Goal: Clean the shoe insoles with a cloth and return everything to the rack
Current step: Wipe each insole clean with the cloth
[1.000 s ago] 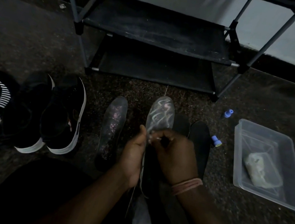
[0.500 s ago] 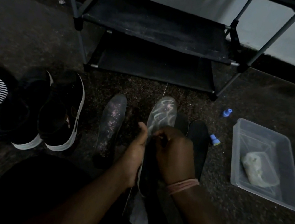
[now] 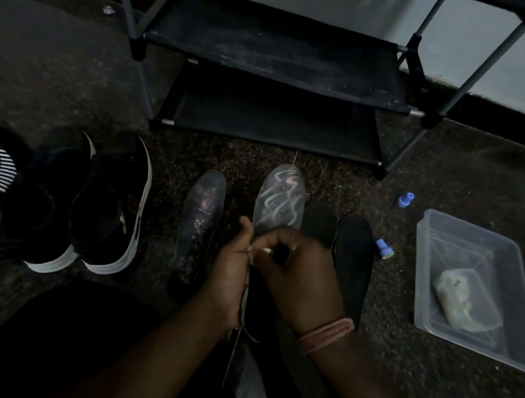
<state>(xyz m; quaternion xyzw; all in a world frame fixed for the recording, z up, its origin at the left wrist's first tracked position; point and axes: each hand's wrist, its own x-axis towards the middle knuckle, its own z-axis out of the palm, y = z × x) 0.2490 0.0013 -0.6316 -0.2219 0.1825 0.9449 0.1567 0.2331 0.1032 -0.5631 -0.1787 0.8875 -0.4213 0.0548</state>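
Since a second ago the hands have barely shifted: the left thumb now stands a little higher beside the insole, and the whole floor scene sits slightly lower and to the left in view, as the head has moved.

The left hand [image 3: 230, 273] is closed around the left edge of the grey insole [image 3: 282, 198], thumb upright against it. The right hand [image 3: 302, 276], with pink bands on its wrist, is curled into a loose fist pressed on the insole's middle from the right; something pale shows at its fingertips, too dim to name. The insole's patterned toe rises just beyond both hands, and its heel end pokes out below them toward the person's lap.

Just left of the hands a second grey insole [image 3: 198, 223] lies flat on the floor. Just right, two black insoles [image 3: 351, 259] lie side by side, partly hidden by the right hand. A blue cap [image 3: 384, 249] sits beside them, another blue piece [image 3: 406, 199] further off. To the far right a clear plastic tub [image 3: 519, 273] holds a pale cloth [image 3: 464, 302]. To the left stand black sneakers [image 3: 110, 204] with white soles. Beyond the insoles, the black shoe rack [image 3: 277, 59] stands against the wall.
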